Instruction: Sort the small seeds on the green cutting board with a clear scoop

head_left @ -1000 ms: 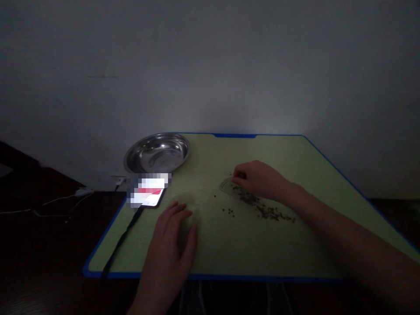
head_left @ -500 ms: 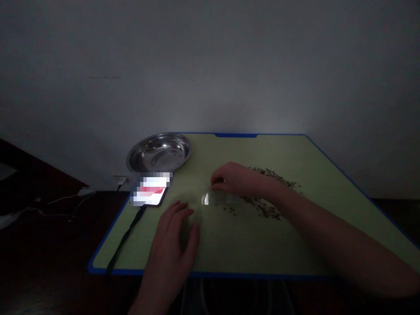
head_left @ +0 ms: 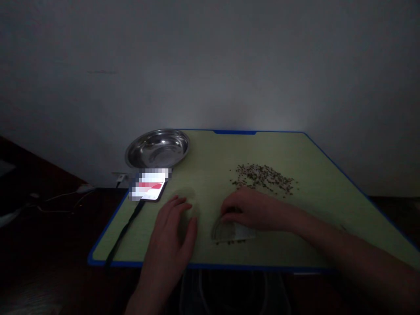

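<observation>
My right hand (head_left: 251,211) is closed, thumb against fingers, on a thin clear plastic piece (head_left: 244,232) with one straight edge. Its exact kind is hard to make out in the dim light. A few small dark grains (head_left: 231,241) lie along that straight edge, on the near side. Beyond the hand, a loose spread of the same small dark grains (head_left: 264,175) covers part of the pale green tabletop (head_left: 210,162). My left hand (head_left: 170,232) rests on the table to the left with fingers apart and nothing in it.
A shiny metal basin (head_left: 157,148) stands at the far left corner. In front of it lies a lit phone (head_left: 149,186), with a dark strap (head_left: 126,234) running to the table's near edge. The table has a blue rim and stands against a grey wall (head_left: 210,65).
My right hand has moved toward me with the clear plastic piece, uncovering the far grain spread; a few grains now lie by its near edge. My left hand has stayed nearly in place.
</observation>
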A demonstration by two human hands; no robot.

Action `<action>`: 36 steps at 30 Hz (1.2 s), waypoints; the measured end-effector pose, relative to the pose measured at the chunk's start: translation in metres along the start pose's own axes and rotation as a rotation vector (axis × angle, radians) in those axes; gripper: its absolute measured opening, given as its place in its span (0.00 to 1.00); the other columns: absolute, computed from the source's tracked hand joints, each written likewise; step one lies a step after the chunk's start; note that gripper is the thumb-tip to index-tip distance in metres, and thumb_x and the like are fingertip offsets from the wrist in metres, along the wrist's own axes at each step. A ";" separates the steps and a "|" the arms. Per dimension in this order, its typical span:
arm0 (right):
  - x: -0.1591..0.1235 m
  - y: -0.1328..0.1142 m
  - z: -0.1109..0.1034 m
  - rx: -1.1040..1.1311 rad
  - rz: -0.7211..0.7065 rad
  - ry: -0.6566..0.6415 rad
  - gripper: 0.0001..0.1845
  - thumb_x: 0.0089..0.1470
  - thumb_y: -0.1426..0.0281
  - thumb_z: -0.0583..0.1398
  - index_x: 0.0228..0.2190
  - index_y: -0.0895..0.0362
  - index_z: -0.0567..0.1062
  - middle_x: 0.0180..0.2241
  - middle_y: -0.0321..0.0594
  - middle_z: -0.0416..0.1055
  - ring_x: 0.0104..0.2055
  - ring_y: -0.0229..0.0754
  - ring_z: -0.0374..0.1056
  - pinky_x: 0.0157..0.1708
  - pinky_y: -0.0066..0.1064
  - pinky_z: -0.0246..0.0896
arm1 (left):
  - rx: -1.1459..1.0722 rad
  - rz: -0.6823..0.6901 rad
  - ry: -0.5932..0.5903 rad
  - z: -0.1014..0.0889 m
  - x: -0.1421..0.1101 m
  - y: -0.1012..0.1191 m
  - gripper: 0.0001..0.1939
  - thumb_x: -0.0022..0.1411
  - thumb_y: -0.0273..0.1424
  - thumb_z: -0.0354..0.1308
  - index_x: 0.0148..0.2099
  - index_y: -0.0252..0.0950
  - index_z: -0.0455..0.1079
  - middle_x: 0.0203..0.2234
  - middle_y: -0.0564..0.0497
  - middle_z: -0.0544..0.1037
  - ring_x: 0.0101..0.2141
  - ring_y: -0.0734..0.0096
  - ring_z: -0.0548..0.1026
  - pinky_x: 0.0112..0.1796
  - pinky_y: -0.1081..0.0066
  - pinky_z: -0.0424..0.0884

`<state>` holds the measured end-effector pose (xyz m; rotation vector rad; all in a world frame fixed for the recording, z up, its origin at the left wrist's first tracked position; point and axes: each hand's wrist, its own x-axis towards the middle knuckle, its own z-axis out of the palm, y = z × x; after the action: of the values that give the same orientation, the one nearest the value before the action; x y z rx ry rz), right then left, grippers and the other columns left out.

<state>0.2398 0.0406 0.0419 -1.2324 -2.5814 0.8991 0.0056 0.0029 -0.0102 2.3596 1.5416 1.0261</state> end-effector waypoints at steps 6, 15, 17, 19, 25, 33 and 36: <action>-0.020 -0.010 0.015 0.087 0.030 -0.039 0.10 0.58 0.68 0.60 0.36 0.55 0.82 0.34 0.41 0.81 0.34 0.41 0.73 0.36 0.29 0.61 | -0.012 -0.010 0.007 0.001 0.000 0.001 0.12 0.66 0.35 0.53 0.51 0.40 0.66 0.51 0.43 0.73 0.55 0.52 0.71 0.53 0.46 0.70; -0.028 -0.014 0.011 0.209 0.057 -0.066 0.10 0.59 0.69 0.59 0.34 0.56 0.82 0.30 0.38 0.79 0.29 0.36 0.69 0.30 0.26 0.59 | -0.019 -0.021 0.001 0.001 0.001 0.001 0.11 0.67 0.35 0.53 0.50 0.40 0.66 0.51 0.42 0.73 0.55 0.52 0.70 0.53 0.45 0.69; -0.028 -0.014 0.007 0.211 0.064 -0.046 0.10 0.58 0.68 0.60 0.34 0.56 0.82 0.29 0.37 0.79 0.28 0.36 0.68 0.29 0.26 0.58 | -0.018 -0.025 -0.005 0.001 0.000 0.001 0.11 0.67 0.35 0.53 0.50 0.40 0.66 0.51 0.42 0.73 0.55 0.52 0.70 0.53 0.45 0.69; -0.028 -0.012 0.002 0.189 0.077 0.000 0.09 0.58 0.68 0.60 0.33 0.56 0.82 0.28 0.37 0.78 0.28 0.36 0.68 0.29 0.26 0.58 | -0.014 -0.025 -0.012 0.001 0.000 0.001 0.11 0.67 0.35 0.53 0.50 0.40 0.66 0.52 0.42 0.73 0.55 0.52 0.70 0.53 0.45 0.69; -0.040 0.010 -0.040 0.075 0.164 0.212 0.12 0.58 0.63 0.57 0.28 0.55 0.77 0.23 0.34 0.71 0.24 0.36 0.62 0.25 0.28 0.54 | 0.014 0.002 -0.014 0.001 0.001 -0.002 0.12 0.67 0.36 0.52 0.51 0.40 0.66 0.51 0.42 0.74 0.54 0.51 0.72 0.51 0.45 0.71; -0.064 0.103 -0.091 0.078 0.452 0.654 0.20 0.52 0.51 0.56 0.25 0.54 0.73 0.22 0.39 0.70 0.25 0.40 0.62 0.26 0.32 0.56 | 0.080 0.025 -0.024 0.000 0.001 -0.010 0.13 0.66 0.39 0.51 0.51 0.43 0.66 0.50 0.43 0.75 0.52 0.49 0.74 0.48 0.43 0.75; -0.076 0.133 -0.093 0.063 0.541 0.676 0.23 0.50 0.48 0.56 0.22 0.54 0.71 0.21 0.38 0.68 0.23 0.39 0.60 0.25 0.32 0.54 | 0.122 0.033 -0.066 0.000 0.000 -0.015 0.13 0.67 0.39 0.51 0.52 0.44 0.65 0.51 0.43 0.75 0.51 0.49 0.75 0.46 0.44 0.76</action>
<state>0.4116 0.0903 0.0502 -1.8574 -1.7129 0.4879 -0.0059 0.0095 -0.0171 2.4811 1.5891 0.8738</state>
